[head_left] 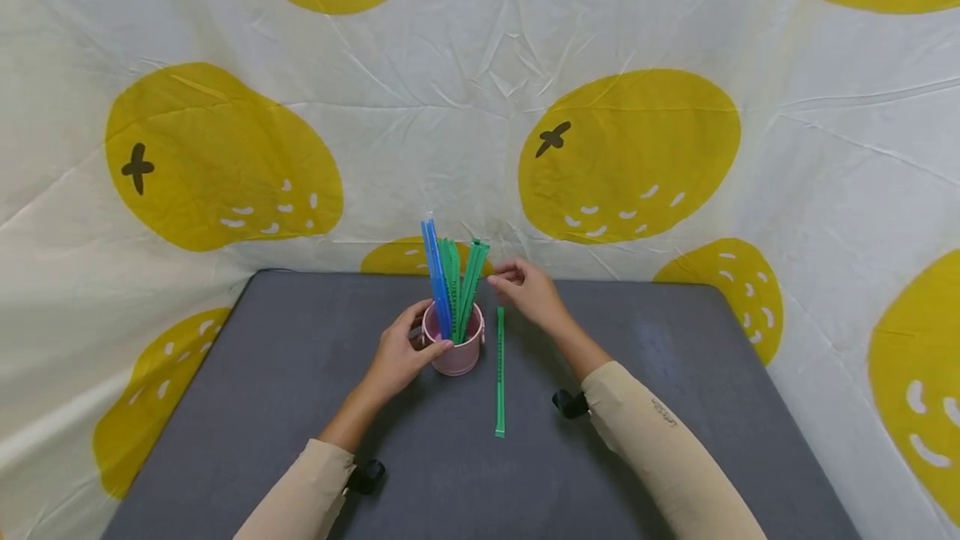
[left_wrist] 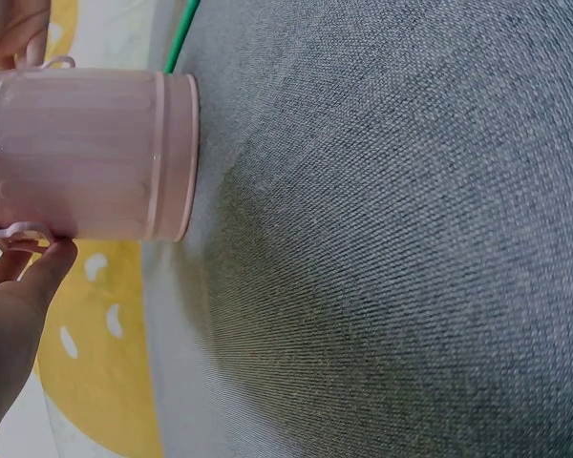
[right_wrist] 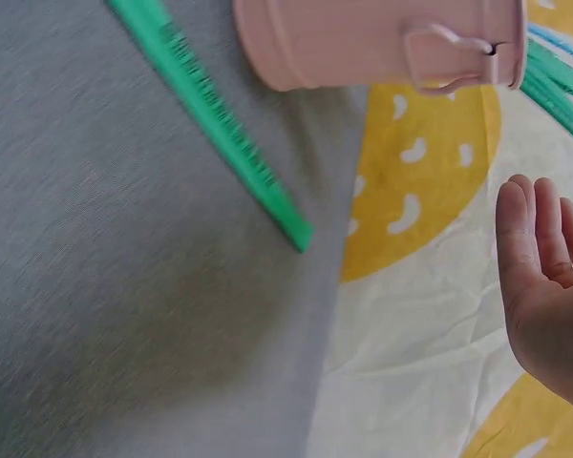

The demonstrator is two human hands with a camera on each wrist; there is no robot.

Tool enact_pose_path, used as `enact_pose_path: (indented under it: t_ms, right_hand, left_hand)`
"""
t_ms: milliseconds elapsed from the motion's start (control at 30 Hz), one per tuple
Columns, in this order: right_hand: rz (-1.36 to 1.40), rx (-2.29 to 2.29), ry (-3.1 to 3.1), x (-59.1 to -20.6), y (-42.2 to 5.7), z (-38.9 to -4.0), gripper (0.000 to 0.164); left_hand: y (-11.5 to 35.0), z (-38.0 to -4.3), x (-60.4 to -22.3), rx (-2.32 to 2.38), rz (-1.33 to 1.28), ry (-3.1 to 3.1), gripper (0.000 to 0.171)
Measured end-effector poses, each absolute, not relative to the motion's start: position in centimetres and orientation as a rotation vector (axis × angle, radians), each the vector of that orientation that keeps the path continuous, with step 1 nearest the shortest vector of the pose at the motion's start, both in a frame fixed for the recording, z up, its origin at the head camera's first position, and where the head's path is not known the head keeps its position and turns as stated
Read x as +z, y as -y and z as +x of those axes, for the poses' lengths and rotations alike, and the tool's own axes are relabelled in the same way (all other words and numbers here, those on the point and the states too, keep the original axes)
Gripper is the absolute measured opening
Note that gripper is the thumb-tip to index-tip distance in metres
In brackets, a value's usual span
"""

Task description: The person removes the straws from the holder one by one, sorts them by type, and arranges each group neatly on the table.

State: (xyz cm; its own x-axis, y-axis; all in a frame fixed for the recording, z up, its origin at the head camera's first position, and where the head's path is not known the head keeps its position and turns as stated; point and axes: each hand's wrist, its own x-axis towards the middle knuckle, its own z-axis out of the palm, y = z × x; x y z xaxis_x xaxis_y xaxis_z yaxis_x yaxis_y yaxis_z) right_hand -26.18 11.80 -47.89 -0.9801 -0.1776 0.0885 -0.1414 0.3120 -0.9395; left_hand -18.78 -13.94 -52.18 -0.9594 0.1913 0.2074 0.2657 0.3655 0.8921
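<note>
A small pink bucket (head_left: 457, 357) stands upright on the table, with several thin green wrapped straws (head_left: 469, 282) and blue wrapped straws (head_left: 437, 277) rising out of it. My left hand (head_left: 397, 352) grips the bucket at its left side, thumb on the near side and fingers behind; in the left wrist view the thumb lies by the small side handle (left_wrist: 21, 232). To the right of the straws' tops hovers my right hand (head_left: 528, 294), its fingers loosely bent and nothing visible in them. One green wrapped straw (head_left: 500, 373) lies on the table just right of the bucket.
The dark grey table (head_left: 637, 457) ends at a back edge just beyond the bucket. Behind it hangs a white cloth (head_left: 435, 148) printed with large yellow fruit. A black wrist camera (head_left: 570, 404) sits on the right forearm, another (head_left: 366, 477) on the left.
</note>
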Motion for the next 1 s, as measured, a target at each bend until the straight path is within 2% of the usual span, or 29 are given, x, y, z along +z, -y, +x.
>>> enact_pose_path:
  t_ms: [200,367,1000]
  right_hand:
    - [-0.319,-1.851,-2.544,-47.2,-10.3,-26.4,0.035]
    - [-0.327,-1.886,-2.561,-46.9,-9.5,-26.6,0.029]
    - [-0.391,-1.967,-2.555,-46.1,-8.7,-26.8,0.019]
  left_hand:
    - [14.0,-18.8,-52.3,-1.697,-0.425,2.529,0.077]
    - [14.1,-18.8,-52.2,-1.707,-0.421,2.526,0.077]
    - [13.9,-18.9,-52.2,-1.676,-0.412,2.546,0.077]
